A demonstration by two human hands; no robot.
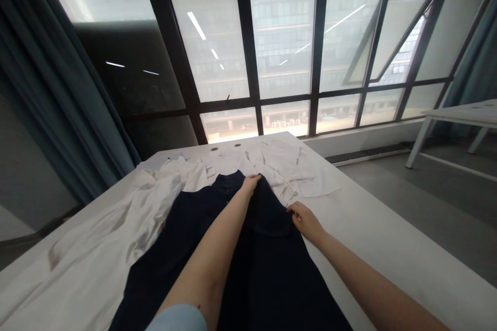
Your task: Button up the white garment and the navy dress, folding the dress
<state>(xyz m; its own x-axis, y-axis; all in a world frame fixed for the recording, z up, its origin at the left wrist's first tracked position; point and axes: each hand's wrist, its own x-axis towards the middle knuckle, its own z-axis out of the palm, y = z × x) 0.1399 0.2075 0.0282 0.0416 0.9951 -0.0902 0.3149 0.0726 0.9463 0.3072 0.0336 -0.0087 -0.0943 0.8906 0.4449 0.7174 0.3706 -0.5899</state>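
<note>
A dark navy garment (pixel 194 248) lies spread along the white table (pixel 388 248), its collar end pointing toward the window. My left hand (pixel 250 183) reaches to the far end and pinches the fabric near the collar. My right hand (pixel 305 220) grips the garment's right edge, with its fingers curled on the cloth. Both forearms stretch out over the dark fabric.
White garments (pixel 116 232) lie crumpled on the left of the table, and another white shirt (pixel 287 165) lies past the navy one. A large window with black frames is behind. A teal curtain (pixel 50 88) hangs at the left. Another white table (pixel 462 114) stands at the far right.
</note>
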